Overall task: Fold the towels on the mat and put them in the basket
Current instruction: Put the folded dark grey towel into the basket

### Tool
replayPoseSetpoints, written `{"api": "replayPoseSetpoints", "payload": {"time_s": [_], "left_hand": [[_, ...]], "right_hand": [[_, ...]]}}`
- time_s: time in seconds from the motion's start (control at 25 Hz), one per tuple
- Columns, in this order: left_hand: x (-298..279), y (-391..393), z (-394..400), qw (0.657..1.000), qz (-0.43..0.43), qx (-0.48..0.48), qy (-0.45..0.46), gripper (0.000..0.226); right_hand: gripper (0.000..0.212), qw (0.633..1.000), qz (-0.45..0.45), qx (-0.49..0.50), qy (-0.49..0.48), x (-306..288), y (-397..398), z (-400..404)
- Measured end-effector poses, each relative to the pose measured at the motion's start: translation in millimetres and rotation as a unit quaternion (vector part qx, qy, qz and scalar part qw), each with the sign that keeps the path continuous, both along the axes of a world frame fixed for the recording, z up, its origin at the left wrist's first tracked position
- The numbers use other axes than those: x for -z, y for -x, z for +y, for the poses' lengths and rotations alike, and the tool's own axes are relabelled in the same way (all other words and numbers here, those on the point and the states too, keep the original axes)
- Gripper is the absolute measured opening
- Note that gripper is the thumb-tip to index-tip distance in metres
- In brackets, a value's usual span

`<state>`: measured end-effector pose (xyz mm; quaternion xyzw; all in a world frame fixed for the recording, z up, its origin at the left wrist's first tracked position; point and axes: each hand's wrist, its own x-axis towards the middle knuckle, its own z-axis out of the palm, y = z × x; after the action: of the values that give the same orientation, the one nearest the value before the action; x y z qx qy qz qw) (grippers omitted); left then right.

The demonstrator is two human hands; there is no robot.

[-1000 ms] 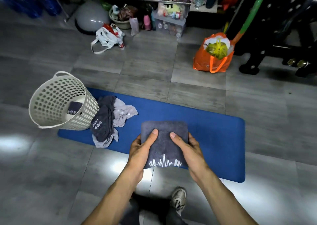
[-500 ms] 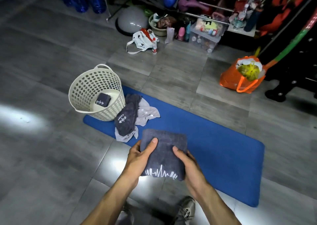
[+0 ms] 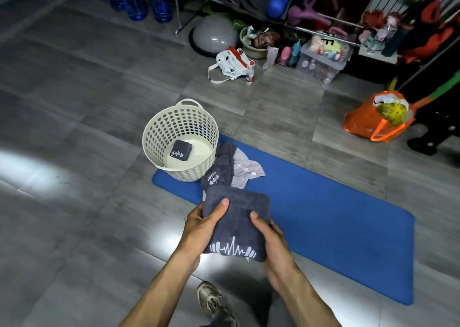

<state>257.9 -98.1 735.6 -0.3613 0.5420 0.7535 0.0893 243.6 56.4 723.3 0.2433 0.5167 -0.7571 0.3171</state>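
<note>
Gripping both sides, folded dark towel (image 3: 236, 223) is held above mat (image 3: 336, 214) edge by left hand (image 3: 202, 229) & right hand (image 3: 272, 242), thumbs on top; basket (image 3: 159, 137) w/ one folded towel (image 3: 181, 150) sits beyond.

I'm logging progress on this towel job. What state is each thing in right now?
Folded towel: folded, held in both hands.
Left hand: grips towel's left edge.
Right hand: grips towel's right edge.
Basket: upright, one folded towel inside.
Towel pile: unfolded, crumpled beside basket.
Mat: flat on floor.
</note>
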Motion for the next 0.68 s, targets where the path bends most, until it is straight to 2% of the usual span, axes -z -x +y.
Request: {"api": "replayPoseSetpoints", "payload": {"time_s": [0.12, 0.32, 0.6, 0.68], "left_hand": [[6.0, 4.0, -40.4, 1.000, -0.003, -0.010, -0.008, 0.030], [25.2, 30.1, -97.7, 0.999, -0.020, -0.026, -0.007, 0.030], [76.1, 144.2, -202.0, 0.997, -0.046, 0.000, 0.057, 0.051], [87.3, 175.5, -224.1, 0.996, -0.062, 0.004, 0.070, 0.053]], "right_hand": [[0.054, 1.000, -0.010, 0.000, -0.003, 3.9, 7.8, -42.3], [0.044, 0.999, -0.039, 0.014, 0.011, 25.5, 43.0, -103.8], [0.039, 0.999, -0.043, 0.025, -0.016, 81.5, 149.1, -204.9], [0.051, 0.999, -0.045, 0.021, -0.001, 93.6, 176.8, -225.2]]}}
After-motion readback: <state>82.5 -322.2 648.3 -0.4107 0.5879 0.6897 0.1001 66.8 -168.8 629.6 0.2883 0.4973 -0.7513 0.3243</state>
